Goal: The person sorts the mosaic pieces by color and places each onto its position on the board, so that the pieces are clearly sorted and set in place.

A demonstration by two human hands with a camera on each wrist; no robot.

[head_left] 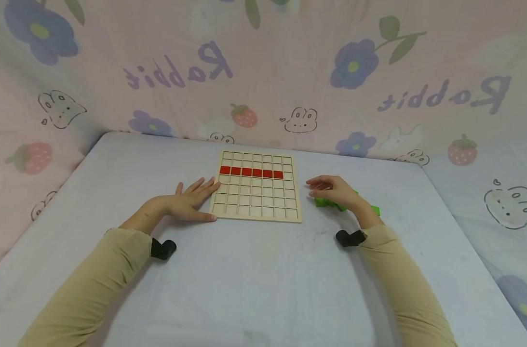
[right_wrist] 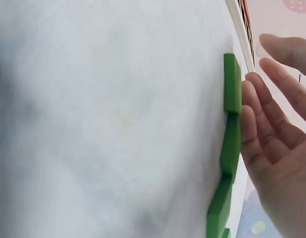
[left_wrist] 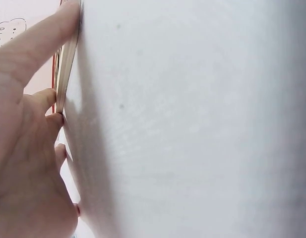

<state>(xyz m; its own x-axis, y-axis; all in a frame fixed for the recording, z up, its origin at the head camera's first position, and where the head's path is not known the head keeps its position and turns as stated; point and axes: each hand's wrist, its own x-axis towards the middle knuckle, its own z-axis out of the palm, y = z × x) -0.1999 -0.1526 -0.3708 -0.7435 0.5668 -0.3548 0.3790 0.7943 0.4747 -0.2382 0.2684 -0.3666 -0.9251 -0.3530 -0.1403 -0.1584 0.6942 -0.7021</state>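
Observation:
A pale wooden grid board lies flat on the table, with a row of several red square tiles across its upper part. My left hand is spread against the board's left side, thumb at the lower left corner and fingertips on the edge. To the right of the board, my right hand hovers over loose green tiles, partly covering them. In the right wrist view its thumb and index finger are apart with nothing between them, while the other fingers are close beside the green tiles.
The white-covered table extends in front of and around the board. Behind it hangs a pink printed cloth with flowers, rabbits and strawberries. Black wrist cameras sit below both sleeves.

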